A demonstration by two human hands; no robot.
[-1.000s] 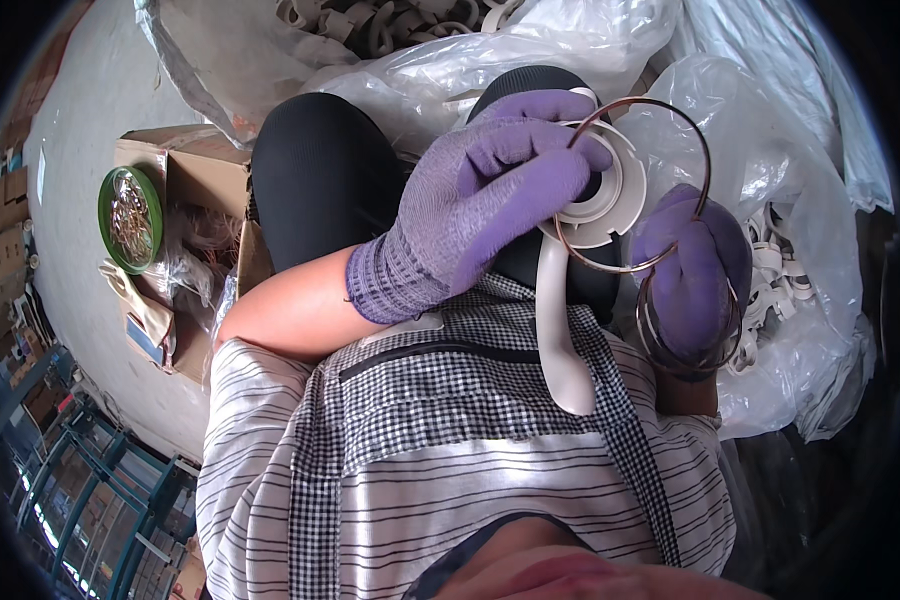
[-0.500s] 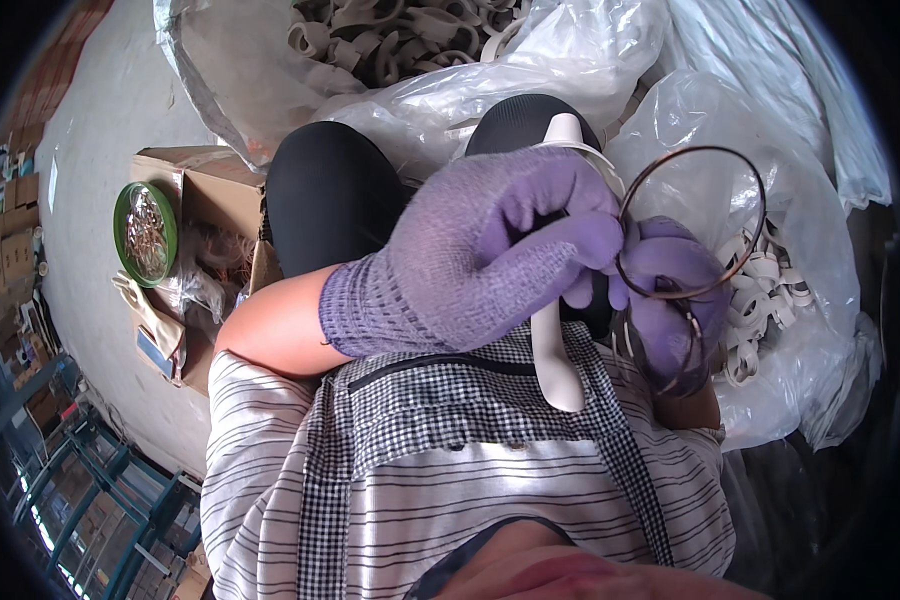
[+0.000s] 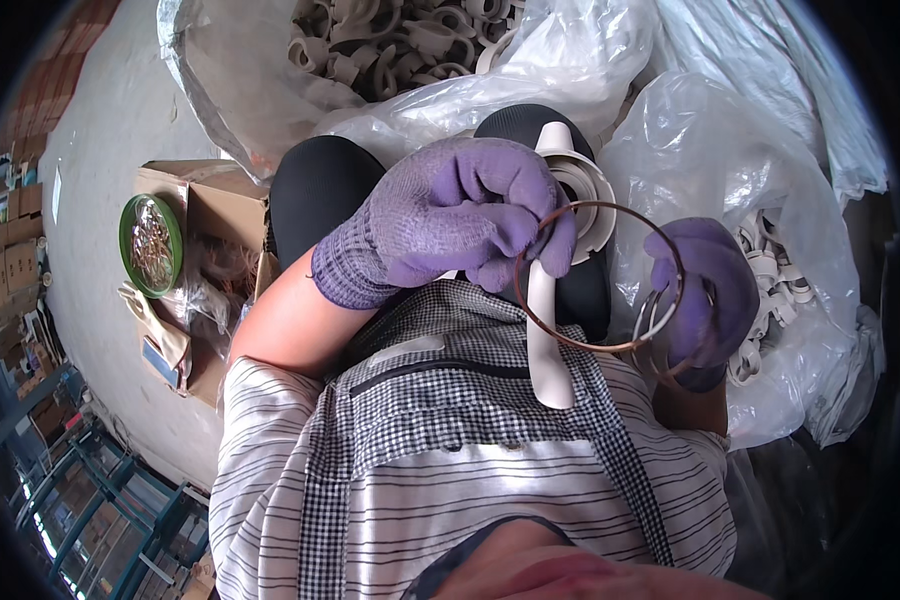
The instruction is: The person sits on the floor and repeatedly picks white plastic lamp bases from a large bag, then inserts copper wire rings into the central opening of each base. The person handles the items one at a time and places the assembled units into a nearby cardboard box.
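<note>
Both of my hands wear purple knit gloves. My left hand (image 3: 440, 225) is closed around a white plastic part (image 3: 555, 300) with a round collar and a long flat handle that points down over my lap. Its fingertips also pinch a thin copper-coloured wire ring (image 3: 598, 345) at the ring's left side. My right hand (image 3: 705, 290) grips the right side of that ring and holds a few more wire rings (image 3: 650, 320) bunched against its palm.
A clear plastic bag (image 3: 390, 45) full of white plastic parts lies ahead of my knees. Another bag of them (image 3: 770, 270) sits at my right. On my left are an open cardboard box (image 3: 205, 195) and a green round tin of rings (image 3: 150, 245).
My left hand shifted left and turned the white part so its collar shows. The wire ring came down from the upper right to hang in front of the part's handle.
</note>
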